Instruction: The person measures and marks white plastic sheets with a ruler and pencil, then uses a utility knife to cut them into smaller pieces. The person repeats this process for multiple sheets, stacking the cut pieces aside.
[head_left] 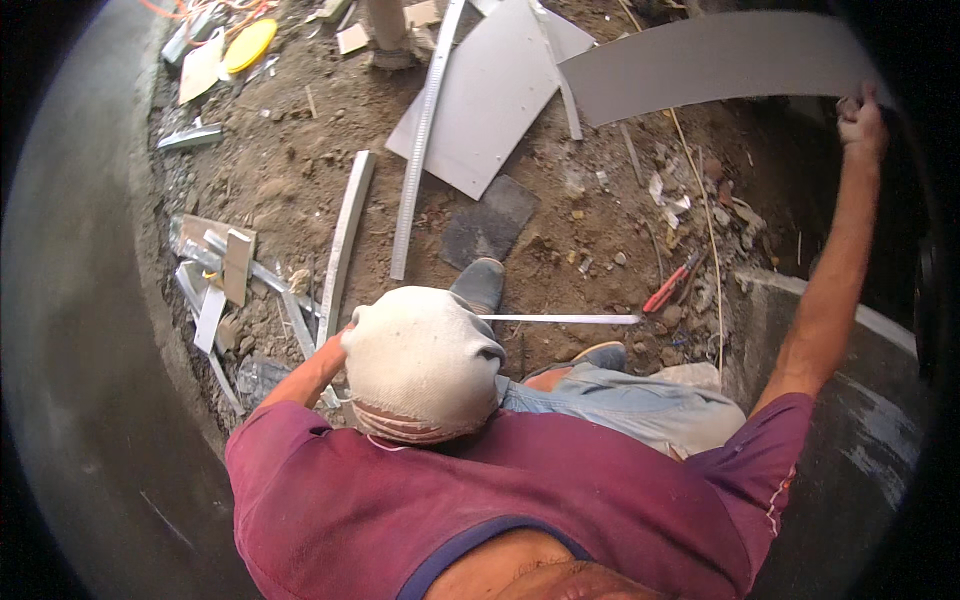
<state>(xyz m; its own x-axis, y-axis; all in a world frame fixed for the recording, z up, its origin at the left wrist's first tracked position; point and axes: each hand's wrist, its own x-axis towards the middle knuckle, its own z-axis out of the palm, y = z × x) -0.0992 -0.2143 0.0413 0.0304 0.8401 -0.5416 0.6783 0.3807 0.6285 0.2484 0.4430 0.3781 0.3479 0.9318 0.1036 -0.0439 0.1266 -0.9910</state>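
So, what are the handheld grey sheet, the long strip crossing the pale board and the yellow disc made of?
Grey sheet: matte, perhaps building board, from its even face. Long strip: likely bare metal, given its silvery sheen and regular marks. Yellow disc: probably plastic, uniformly bright.

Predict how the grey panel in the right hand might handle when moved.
The grey panel may be light for its size, as the right hand alone grips one end. Its long, flat shape suggests the far end could swing. Its stiffness is uncertain: the curve might be lens bending.
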